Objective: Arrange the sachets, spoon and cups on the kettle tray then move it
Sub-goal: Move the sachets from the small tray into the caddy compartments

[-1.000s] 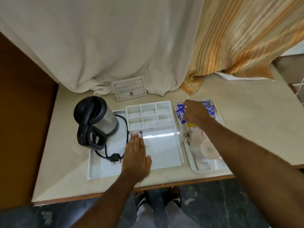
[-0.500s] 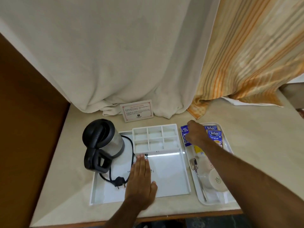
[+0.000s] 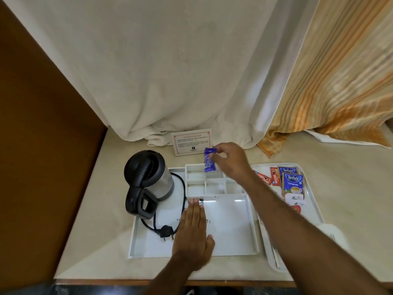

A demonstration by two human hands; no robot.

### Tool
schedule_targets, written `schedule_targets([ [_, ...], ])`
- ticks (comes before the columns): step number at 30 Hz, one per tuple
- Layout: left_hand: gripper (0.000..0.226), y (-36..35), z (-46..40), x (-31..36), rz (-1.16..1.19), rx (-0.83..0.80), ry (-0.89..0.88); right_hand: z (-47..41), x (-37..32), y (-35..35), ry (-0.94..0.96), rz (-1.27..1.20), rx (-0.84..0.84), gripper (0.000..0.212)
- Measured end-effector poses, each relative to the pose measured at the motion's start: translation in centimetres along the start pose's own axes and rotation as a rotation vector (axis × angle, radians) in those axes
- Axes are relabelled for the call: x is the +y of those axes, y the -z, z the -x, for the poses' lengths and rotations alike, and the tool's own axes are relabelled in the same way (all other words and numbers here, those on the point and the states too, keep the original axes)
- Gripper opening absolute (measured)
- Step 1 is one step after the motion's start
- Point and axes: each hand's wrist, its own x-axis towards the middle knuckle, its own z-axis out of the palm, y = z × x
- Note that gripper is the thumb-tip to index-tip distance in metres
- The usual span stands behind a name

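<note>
The white kettle tray [image 3: 231,248] lies on the counter with a black and steel kettle [image 3: 148,179] at its left and a block of small compartments [image 3: 205,180] at its back. My right hand [image 3: 230,161] pinches a blue sachet [image 3: 209,159] just above the back compartments. Flat on the tray floor, palm down, rests my left hand [image 3: 194,233]. To the right, a second white tray [image 3: 314,201] carries blue Tetley tea sachets [image 3: 292,184], red sachets [image 3: 274,177] and a white cup [image 3: 332,235]. My right forearm hides the spoon.
A small printed card [image 3: 192,142] stands behind the trays against a white curtain [image 3: 170,81]. An orange striped curtain [image 3: 340,71] hangs at the right. A brown wooden wall [image 3: 42,145] bounds the counter at the left. The kettle's cord and plug [image 3: 167,231] lie on the tray.
My right hand has lifted a blue sachet off the right tray and carried it left over the compartments. My left hand stays flat on the tray. The camera has tilted upward.
</note>
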Motion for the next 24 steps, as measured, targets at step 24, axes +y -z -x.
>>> schedule_targets([
  [24,0.084,-0.1,-0.5,0.2,-0.033,-0.036,0.069,1.4,2.9,-7.1,0.151,0.398,0.194,0.031],
])
